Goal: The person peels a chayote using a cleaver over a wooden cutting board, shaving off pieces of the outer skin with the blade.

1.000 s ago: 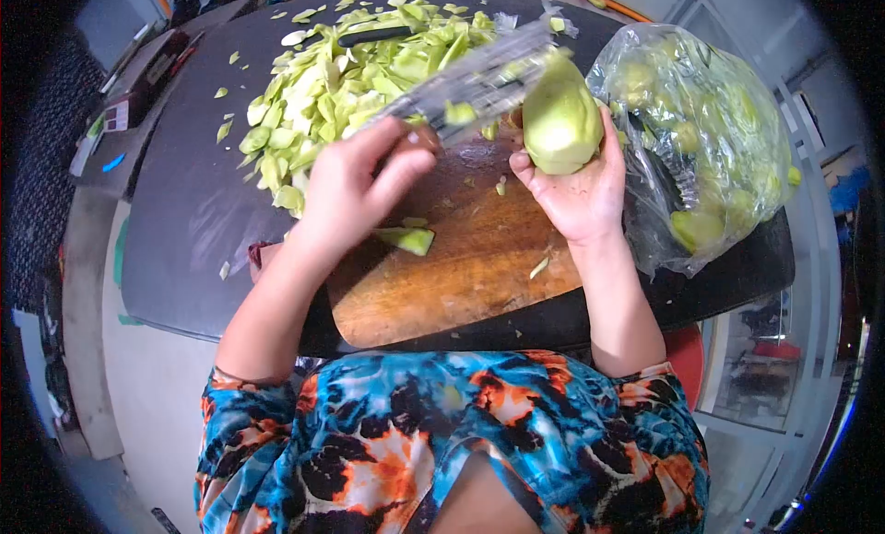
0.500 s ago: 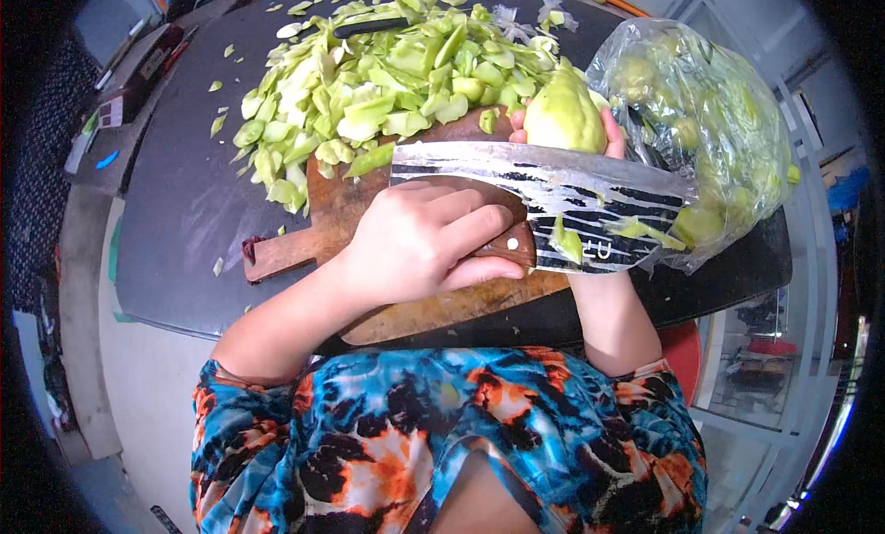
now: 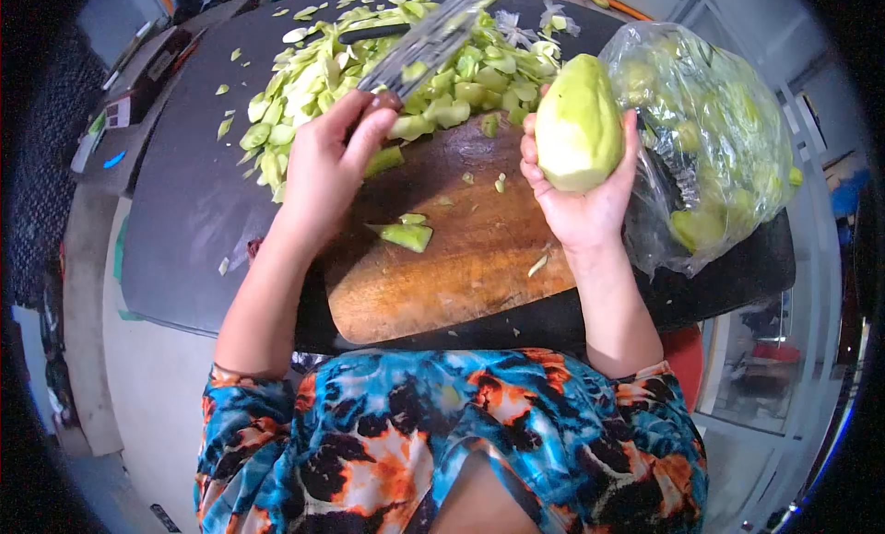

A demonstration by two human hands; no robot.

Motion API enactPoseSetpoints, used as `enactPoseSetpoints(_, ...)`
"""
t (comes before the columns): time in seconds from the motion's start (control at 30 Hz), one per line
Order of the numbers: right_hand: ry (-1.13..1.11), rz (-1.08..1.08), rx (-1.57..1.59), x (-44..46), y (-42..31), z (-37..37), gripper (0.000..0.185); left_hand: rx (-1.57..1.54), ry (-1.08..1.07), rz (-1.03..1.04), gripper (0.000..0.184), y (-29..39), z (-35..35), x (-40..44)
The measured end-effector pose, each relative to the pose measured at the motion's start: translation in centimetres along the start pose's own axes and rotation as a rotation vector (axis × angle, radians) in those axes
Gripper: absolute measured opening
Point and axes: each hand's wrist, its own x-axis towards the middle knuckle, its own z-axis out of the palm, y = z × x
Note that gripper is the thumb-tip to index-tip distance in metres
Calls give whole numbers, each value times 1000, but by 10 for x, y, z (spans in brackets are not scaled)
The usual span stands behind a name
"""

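Note:
My left hand (image 3: 336,152) is closed round the handle of a cleaver. The cleaver blade (image 3: 429,46) points up and away over a big heap of pale green slices (image 3: 313,101), streaked wet and slightly blurred. In the palm of my right hand (image 3: 585,198) lies a pear-shaped, pale green chayote (image 3: 579,124), tilted with a whitish cut face toward me. My fingers curl round its left side and my thumb its right. Below both hands is a wooden cutting board (image 3: 442,285). A few green scraps (image 3: 406,234) lie on it.
A clear plastic bag (image 3: 728,138) with several green fruits stands right of my right hand. A black-handled tool (image 3: 373,34) rests on the heap. The dark table (image 3: 184,211) has a rounded front edge near my body.
The cleaver has moved up and left from in front of the chayote, and its blade now points away. Scraps that clung to the blade are off it. The chayote is now in plain view.

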Motion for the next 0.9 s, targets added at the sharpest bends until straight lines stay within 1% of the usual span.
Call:
enactPoseSetpoints(0.03, 18, 16, -4, 0, 0, -5, 68, -41, 2, 48, 28, 9, 1, -6)
enactPoseSetpoints(0.07, 4, -8, 53, 0, 2, -9, 66, 15, -114, 21, 26, 12, 1, -12)
enactPoseSetpoints(0.13, -26, -47, 167, 0, 7, -17, 63, 29, -266, 332, 30, 25, 5, -19)
enactPoseSetpoints(0.17, -41, -64, 223, 0, 11, -24, 61, 47, -300, 450, 34, 32, 7, -21)
enactPoseSetpoints(0.2, -51, -108, 191, -1, 18, -21, 60, 65, -333, 568, 38, 37, 10, -22)
enactPoseSetpoints(0.27, -51, 90, 241, -8, 2, -5, 61, 108, -357, 633, 43, 38, 16, -28)
enactPoseSetpoints(0.3, -115, 134, 288, -9, 1, -11, 64, 133, -352, 682, 45, 39, 19, -29)
enactPoseSetpoints(0.33, -41, 117, 283, -9, 1, -9, 66, 127, -336, 682, 41, 42, 20, -29)
enactPoseSetpoints(0.4, -73, 105, 235, -8, 1, -12, 65, 116, -304, 684, 34, 46, 20, -30)
enactPoseSetpoints(0.5, -84, 103, 202, -8, 0, -13, 63, 74, -359, 671, 42, 42, 20, -30)
enactPoseSetpoints(0.6, -1, 61, 212, -4, 2, -13, 62, -41, -397, 635, 39, 33, 22, -25)
enactPoseSetpoints(0.63, 42, -3, 171, 1, 7, -20, 63, 75, -417, 551, 35, 34, 15, -24)
enactPoseSetpoints(0.67, -21, 5, 248, -1, 3, -17, 59, 68, -391, 524, 32, 28, 14, -21)
enactPoseSetpoints(0.73, 75, -33, 215, 3, 6, -25, 57, 112, -350, 528, 33, 21, 12, -19)
enactPoseSetpoints(0.77, -4, -19, 296, 6, 7, -33, 57, 124, -352, 528, 33, 19, 12, -18)
enactPoseSetpoints(0.87, 3, -18, 259, 6, 8, -30, 56, 133, -346, 521, 32, 16, 10, -17)
enactPoseSetpoints(0.9, 179, -62, 116, 6, 10, -17, 59, 119, -341, 518, 31, 17, 8, -17)
